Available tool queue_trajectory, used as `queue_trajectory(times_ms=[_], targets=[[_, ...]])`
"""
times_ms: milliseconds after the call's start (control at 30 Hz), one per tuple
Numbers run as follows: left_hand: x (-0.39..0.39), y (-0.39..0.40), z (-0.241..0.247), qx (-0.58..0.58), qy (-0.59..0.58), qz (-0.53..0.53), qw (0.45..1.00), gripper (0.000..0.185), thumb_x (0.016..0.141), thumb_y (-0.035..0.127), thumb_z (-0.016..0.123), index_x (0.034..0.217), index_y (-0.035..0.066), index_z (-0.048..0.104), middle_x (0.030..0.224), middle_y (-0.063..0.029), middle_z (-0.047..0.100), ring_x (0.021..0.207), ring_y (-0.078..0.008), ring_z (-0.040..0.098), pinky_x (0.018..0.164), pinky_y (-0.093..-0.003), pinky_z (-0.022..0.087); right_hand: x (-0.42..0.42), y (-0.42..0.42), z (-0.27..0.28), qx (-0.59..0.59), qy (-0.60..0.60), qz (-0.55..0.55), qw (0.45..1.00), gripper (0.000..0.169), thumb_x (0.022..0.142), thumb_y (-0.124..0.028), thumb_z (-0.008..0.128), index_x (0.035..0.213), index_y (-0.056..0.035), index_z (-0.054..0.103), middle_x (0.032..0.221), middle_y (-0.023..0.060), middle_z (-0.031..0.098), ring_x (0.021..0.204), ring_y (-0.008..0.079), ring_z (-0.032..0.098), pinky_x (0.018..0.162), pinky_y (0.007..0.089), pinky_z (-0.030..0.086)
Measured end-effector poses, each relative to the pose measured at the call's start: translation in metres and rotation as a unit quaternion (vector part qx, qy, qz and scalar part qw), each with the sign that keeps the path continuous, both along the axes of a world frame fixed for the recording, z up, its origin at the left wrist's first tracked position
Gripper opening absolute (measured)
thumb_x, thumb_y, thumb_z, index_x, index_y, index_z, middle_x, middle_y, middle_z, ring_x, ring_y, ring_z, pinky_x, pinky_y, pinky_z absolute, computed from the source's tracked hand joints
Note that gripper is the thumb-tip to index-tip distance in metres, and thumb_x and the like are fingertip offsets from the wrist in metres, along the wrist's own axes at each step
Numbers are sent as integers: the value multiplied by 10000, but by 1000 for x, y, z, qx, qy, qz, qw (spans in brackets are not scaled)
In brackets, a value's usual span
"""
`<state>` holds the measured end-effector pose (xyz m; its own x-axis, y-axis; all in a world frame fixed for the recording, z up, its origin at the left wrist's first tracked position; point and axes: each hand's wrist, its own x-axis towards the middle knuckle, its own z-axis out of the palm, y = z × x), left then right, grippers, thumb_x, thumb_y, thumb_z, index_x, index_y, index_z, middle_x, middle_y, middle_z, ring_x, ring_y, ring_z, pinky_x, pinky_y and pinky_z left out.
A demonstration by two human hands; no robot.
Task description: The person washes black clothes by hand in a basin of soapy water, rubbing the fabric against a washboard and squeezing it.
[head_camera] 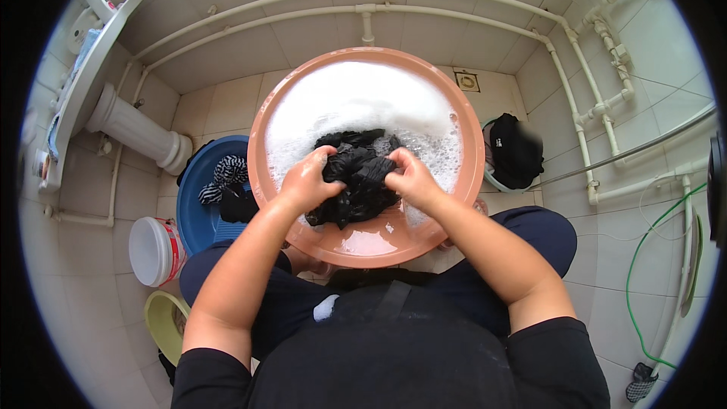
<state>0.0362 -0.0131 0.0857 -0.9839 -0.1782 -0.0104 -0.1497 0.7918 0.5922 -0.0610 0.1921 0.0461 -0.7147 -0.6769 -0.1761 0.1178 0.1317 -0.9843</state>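
Note:
A bunched, wet black garment (360,182) lies in the near half of a round orange-brown plastic basin (366,258). My left hand (309,179) grips its left side, thumb and fingers pressed into the cloth. On the opposite side, my right hand (413,179) pinches a fold between thumb and curled fingers. Thick white suds (363,91) fill the far part of the basin, thinning to bubbles around the cloth. Bare basin wall shows at the near edge. The garment's underside is hidden.
At left stands a blue basin (196,204) holding a striped cloth (227,173) and dark cloth, near a white bucket (149,253) and a yellow-green basin (162,318). Right of me, black cloth (514,150) fills a pale basin. A pedestal sink (142,128) and wall pipes (454,10) border the space.

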Motion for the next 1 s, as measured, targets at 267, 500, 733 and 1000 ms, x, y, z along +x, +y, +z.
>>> queue_trajectory(times_ms=[267, 500, 733, 1000], targets=[[-4, -32, 54, 224, 103, -89, 965, 264, 713, -27, 620, 966, 0, 549, 911, -49, 565, 877, -151, 528, 827, -277, 411, -42, 7, 121, -205, 38, -31, 978, 194, 774, 20, 553, 962, 0, 511, 969, 110, 608, 900, 159, 586, 842, 285, 463], [-7, -22, 60, 521, 20, 63, 851, 254, 689, 4, 476, 938, 16, 525, 918, -39, 549, 859, -139, 525, 819, -241, 398, -74, 21, 191, -475, -18, 17, 879, 204, 826, -29, 531, 1030, -27, 535, 1177, 177, 544, 1033, 238, 570, 931, 383, 454], [-22, 12, 47, 99, 142, 13, 985, 602, 694, 233, 705, 1191, -1, 460, 1202, -184, 499, 1037, -249, 552, 886, -340, 434, -32, -7, 228, -340, 111, -58, 932, 217, 775, 29, 528, 990, 25, 508, 909, 92, 579, 767, 118, 581, 679, 243, 510], [-32, 25, 81, 684, 167, 10, 710, 367, 847, 47, 523, 1213, 40, 501, 1181, -61, 559, 1105, -214, 507, 961, -348, 375, -33, -9, 179, -244, 134, 44, 959, 473, 806, 11, 582, 1246, -34, 414, 1253, 100, 466, 1063, 158, 523, 907, 299, 436]])
